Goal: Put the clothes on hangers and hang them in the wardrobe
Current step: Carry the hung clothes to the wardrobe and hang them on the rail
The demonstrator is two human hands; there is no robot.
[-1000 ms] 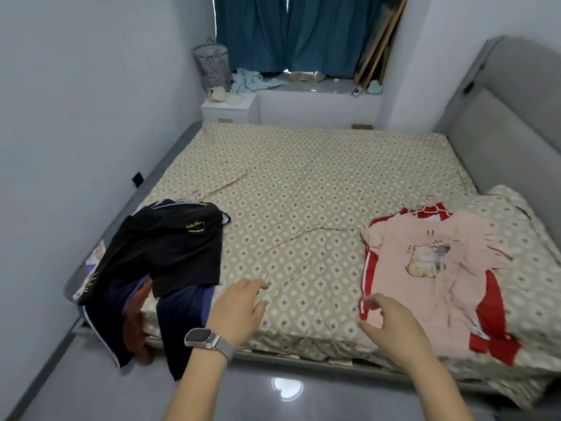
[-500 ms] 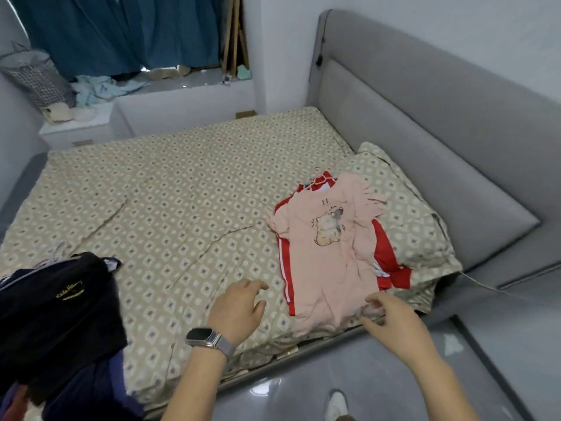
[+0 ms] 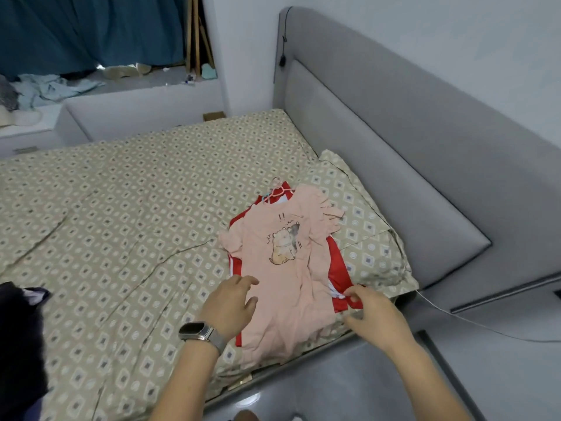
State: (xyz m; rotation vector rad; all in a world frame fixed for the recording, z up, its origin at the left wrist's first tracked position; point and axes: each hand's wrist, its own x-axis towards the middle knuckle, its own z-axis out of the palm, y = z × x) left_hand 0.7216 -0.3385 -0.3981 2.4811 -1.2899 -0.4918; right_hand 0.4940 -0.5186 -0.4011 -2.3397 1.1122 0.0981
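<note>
Home bedroom, patterned bed, grey padded headboard, pillow, teal curtains

Soft, even daylight, faint floor glare, wide-angle bending at edges, slight blur.

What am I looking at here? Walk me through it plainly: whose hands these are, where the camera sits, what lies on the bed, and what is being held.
There is no machine here. A person wears one wide-angle camera on the head, looking forward and down, so both arms reach in from the bottom edge.

The left hand, with a grey wristwatch, hovers with relaxed fingers at the left edge of a pale pink cartoon-print T-shirt. The right hand has its fingers at the hem of a red garment with white stripes lying under the pink one; whether it grips it yet is unclear.

Both garments lie on a bed with a beige diamond-patterned sheet, partly over a matching pillow. A pink hanger hook shows at their collars. Dark clothes sit at the left edge.
</note>
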